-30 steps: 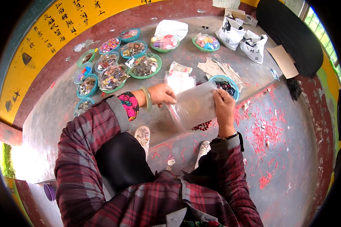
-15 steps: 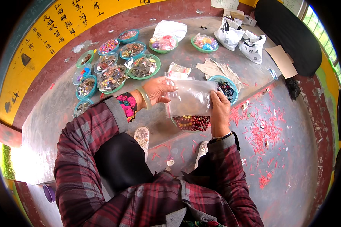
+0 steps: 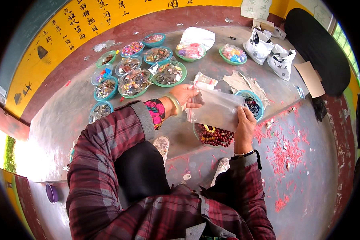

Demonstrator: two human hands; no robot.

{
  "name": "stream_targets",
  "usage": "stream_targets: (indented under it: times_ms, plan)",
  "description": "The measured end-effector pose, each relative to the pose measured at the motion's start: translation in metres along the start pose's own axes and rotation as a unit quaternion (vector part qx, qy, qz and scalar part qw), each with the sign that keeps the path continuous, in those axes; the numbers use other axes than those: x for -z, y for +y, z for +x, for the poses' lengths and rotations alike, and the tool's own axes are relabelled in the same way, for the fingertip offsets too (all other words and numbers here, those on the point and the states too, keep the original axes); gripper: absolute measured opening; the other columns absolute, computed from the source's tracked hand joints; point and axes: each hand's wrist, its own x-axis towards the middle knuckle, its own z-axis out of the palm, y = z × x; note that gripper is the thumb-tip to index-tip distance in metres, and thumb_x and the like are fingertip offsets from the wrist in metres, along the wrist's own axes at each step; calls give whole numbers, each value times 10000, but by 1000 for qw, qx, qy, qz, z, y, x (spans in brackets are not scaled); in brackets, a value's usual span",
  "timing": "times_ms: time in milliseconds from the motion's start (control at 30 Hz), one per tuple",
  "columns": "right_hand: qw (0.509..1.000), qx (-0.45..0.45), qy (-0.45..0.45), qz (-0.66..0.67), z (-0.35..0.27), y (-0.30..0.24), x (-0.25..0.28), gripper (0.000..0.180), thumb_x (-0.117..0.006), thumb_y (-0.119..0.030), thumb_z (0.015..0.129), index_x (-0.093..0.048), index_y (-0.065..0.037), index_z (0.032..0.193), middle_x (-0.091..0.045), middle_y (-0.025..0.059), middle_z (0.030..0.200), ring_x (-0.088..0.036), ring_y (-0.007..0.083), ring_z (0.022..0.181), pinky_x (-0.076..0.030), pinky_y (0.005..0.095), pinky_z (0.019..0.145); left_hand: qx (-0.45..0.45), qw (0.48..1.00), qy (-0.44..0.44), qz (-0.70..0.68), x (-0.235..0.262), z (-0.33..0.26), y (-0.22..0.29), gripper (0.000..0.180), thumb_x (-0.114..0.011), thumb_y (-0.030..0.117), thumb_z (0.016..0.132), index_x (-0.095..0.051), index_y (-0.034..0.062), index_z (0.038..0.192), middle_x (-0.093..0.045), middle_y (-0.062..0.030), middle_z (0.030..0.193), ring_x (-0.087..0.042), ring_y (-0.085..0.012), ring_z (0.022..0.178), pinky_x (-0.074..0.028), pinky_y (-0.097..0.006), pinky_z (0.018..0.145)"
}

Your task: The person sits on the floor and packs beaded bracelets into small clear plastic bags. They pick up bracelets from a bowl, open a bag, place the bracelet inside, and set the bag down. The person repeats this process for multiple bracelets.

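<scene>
A clear zip-lock plastic bag [image 3: 216,108] is stretched between my two hands. My left hand [image 3: 184,98] pinches its left end, where the reddish zip strip runs. My right hand [image 3: 245,126] grips the lower right corner between thumb and fingers. The bag looks flat, with nothing visible in it. Beneath it a bowl of dark red and yellow beads [image 3: 216,137] shows in part; the bag hides its far side. Just beyond my right hand stands a blue bowl [image 3: 261,112] of dark cords or bracelets, partly covered by the bag.
Several green and blue bowls of bagged trinkets [image 3: 134,82] stand at the far left. Folded pale cloth [image 3: 248,86] and a small stack of bags [image 3: 205,80] lie ahead. White carrier bags [image 3: 282,62] sit far right. Red scraps [image 3: 288,152] litter the lower floor past the ledge.
The view has shifted, so the scene sits further right and lower. The bag tilts down more toward my right hand, and more of the bead bowl shows. Both hands keep their hold.
</scene>
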Motion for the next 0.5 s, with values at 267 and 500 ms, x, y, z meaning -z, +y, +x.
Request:
stream_targets:
  times_ms: [267, 500]
  plan:
    - [995, -69, -6, -71, 1, -8, 5, 142, -573, -118, 870, -645, 2, 893, -541, -55, 742, -451, 20, 665, -367, 177, 577, -46, 996, 4, 81, 1, -6, 7, 154, -521, 151, 903, -540, 39, 1006, -575, -33, 911, -612, -172, 823, -552, -356, 747]
    - [958, 154, -99, -221, -3, -16, -10, 523, -667, -14, 738, -479, -5, 1226, -555, 128, 1164, -537, 194, 1050, -431, 288, 897, -326, 740, -21, 588, 4, -5, -7, 141, -530, 158, 858, -587, 29, 856, -616, -146, 777, -610, -293, 691, -501, -359, 624]
